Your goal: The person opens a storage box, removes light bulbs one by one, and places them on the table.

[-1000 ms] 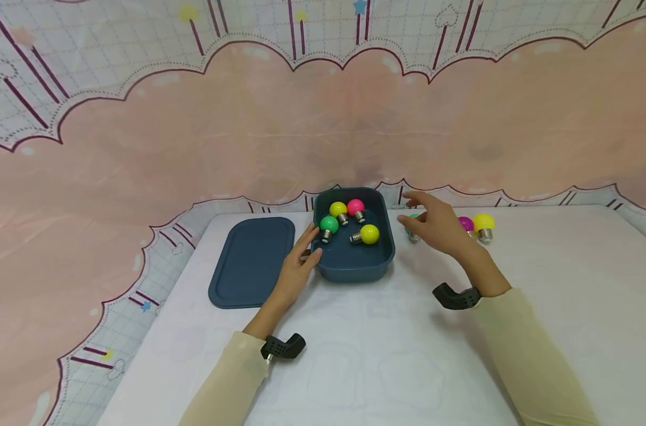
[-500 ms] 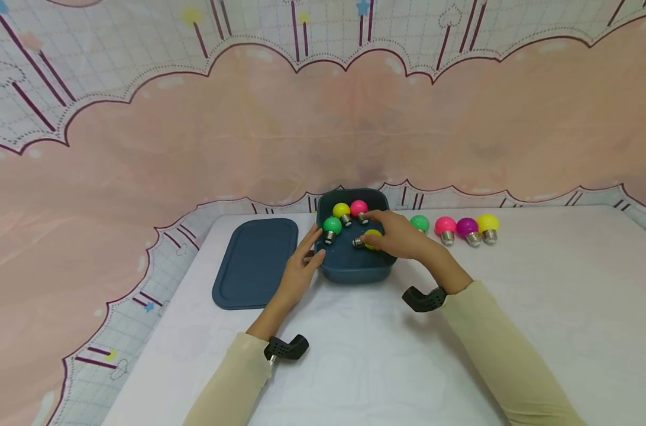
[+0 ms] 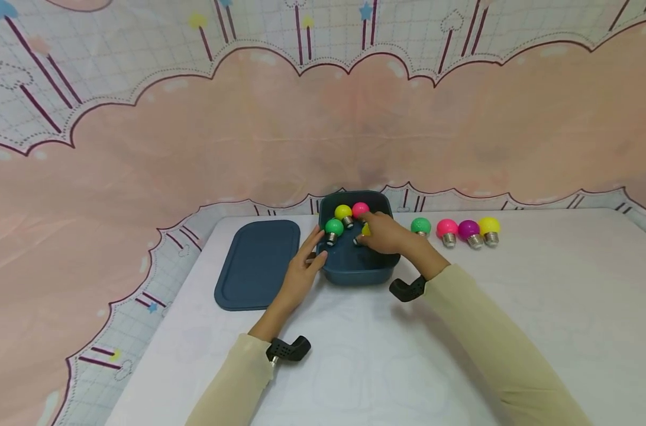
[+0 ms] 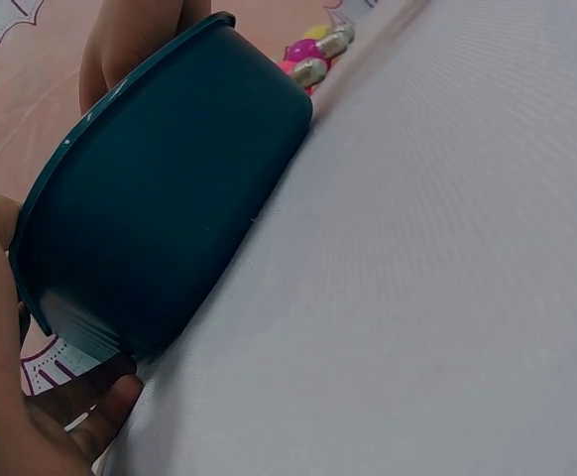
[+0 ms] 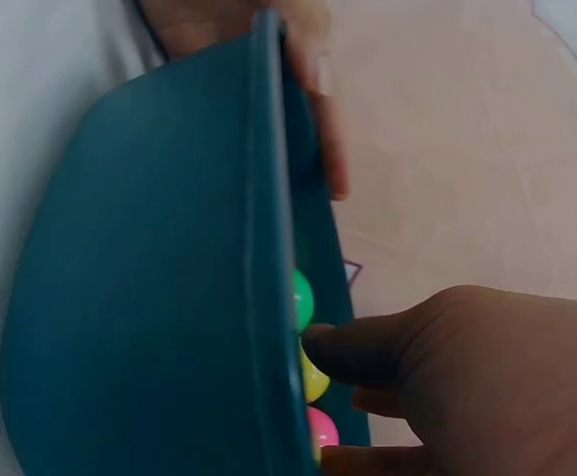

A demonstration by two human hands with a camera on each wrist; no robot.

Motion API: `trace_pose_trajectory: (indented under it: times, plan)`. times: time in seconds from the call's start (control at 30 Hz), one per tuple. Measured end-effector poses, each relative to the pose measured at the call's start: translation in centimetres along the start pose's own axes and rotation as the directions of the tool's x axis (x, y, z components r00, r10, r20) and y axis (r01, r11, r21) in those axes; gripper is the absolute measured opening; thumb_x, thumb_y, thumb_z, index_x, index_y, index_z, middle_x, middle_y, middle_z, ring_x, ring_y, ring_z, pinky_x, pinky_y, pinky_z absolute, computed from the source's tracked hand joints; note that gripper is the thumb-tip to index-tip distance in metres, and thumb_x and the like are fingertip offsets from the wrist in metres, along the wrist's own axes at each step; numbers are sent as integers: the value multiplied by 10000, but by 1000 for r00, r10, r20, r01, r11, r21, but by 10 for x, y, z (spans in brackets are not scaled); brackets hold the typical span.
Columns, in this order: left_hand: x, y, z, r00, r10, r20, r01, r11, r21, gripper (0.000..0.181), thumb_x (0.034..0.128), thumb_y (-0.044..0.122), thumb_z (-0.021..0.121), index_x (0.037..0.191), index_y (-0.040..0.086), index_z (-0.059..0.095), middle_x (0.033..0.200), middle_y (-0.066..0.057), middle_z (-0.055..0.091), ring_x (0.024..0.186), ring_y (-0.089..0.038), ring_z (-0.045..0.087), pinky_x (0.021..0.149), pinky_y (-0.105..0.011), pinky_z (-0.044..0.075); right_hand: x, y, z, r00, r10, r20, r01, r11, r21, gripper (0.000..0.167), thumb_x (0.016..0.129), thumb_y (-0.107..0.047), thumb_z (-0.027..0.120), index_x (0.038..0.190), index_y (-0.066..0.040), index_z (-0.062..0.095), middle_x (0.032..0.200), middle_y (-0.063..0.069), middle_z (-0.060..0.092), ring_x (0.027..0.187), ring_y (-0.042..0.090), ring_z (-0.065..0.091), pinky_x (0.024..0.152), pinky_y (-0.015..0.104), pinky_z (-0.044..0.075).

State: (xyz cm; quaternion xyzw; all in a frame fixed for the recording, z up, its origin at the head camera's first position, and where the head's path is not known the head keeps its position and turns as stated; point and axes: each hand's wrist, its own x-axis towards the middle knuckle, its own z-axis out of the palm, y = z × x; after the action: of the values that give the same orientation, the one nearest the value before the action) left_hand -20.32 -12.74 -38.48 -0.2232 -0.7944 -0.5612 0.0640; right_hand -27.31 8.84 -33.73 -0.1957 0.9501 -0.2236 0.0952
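Observation:
My right hand (image 3: pixel 387 234) reaches into a dark blue box (image 3: pixel 357 277), thumb and fingers about a yellow light bulb (image 3: pixel 365 229) that they mostly hide. In the right wrist view, the near wall covers its fingertips. My left hand (image 3: pixel 299 275) rests against the box's left side, its fingers fairly straight; the left wrist view shows it touching the rim and the lower edge. Inside the box lie a green bulb (image 3: pixel 334 227), another yellow bulb (image 3: pixel 343 212) and a pink bulb (image 3: pixel 360 209), all with metal screw bases.
A flat dark blue lid (image 3: pixel 257 265) lies left of the box. To the right stand a row of bulbs: green (image 3: pixel 420 225), pink (image 3: pixel 447 228), purple (image 3: pixel 469 230) and yellow (image 3: pixel 489 226). White cloth (image 3: pixel 355 355) covers the table, with a patterned curtain (image 3: pixel 323 130) behind.
My right hand has moved left from beside the green bulb on the table into the box, onto the yellow bulb there. My left hand stays at the box's side.

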Motion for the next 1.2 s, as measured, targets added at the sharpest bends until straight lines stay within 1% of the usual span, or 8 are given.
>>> trace_pose_trajectory:
  times: [0.1,0.17,0.3,0.5,0.67,0.83,1.03,1.2]
  plan:
    - [0,0,0,1000,5,-4,-5,1000,-6,496,990,47,504,1459,-9,351,1550,-171,221,1286,-405,394,962,-503,400,4,-1,2,1000,-8,-9,8,1000,-13,577,943,-191,605,1431,16,374,1347,280,454,1198,386,470,991,526,390]
    - [0,0,0,1000,0,-3,0,1000,-1,499,992,59,507,1462,-2,351,1552,-162,222,1224,-410,452,939,-484,423,6,-1,4,999,-40,-20,39,999,-15,539,939,-130,598,1416,21,400,1350,267,461,1219,385,455,1007,519,375]
    - [0,-2,1,1000,-13,6,13,1000,14,503,994,76,509,1466,6,348,1557,-143,222,1146,-366,510,908,-439,452,7,2,8,992,-113,-51,113,994,-12,476,909,-18,598,1368,21,481,1333,234,505,1226,376,459,1027,497,359]
    - [-1,-2,1,1000,-12,4,12,1000,10,501,997,83,507,1466,9,348,1557,-147,219,1181,-388,488,923,-466,440,10,4,13,983,-175,-58,175,984,-16,392,891,-84,668,1265,12,596,1274,191,578,1154,357,511,1023,484,363]
    - [-1,0,0,1000,-6,-1,6,1000,7,496,996,73,505,1464,9,354,1554,-157,223,1203,-416,468,937,-490,427,15,2,16,988,-153,-33,153,988,-2,435,881,-163,701,1273,-10,590,1269,184,586,1108,351,537,988,497,393]
    - [-1,1,1,1000,-9,1,9,1000,15,492,999,80,500,1464,13,356,1553,-153,226,1213,-421,461,949,-493,420,18,2,22,993,-112,-26,113,993,38,515,862,-197,729,1298,0,541,1257,180,591,1084,328,561,975,454,424]
    - [0,0,1,1000,-9,2,9,1000,10,493,1002,84,495,1466,6,346,1555,-155,220,1258,-410,424,972,-491,404,17,1,23,992,-123,-14,123,991,56,495,865,-181,725,1303,-27,553,1232,184,600,1086,336,556,973,477,419]
    - [0,0,1,1000,-4,0,4,1000,17,495,1001,79,496,1459,-23,341,1553,-160,222,1297,-394,389,982,-496,395,16,2,19,990,-139,-34,142,985,101,487,854,-200,740,1286,-49,575,1227,164,608,1114,328,550,970,481,420]
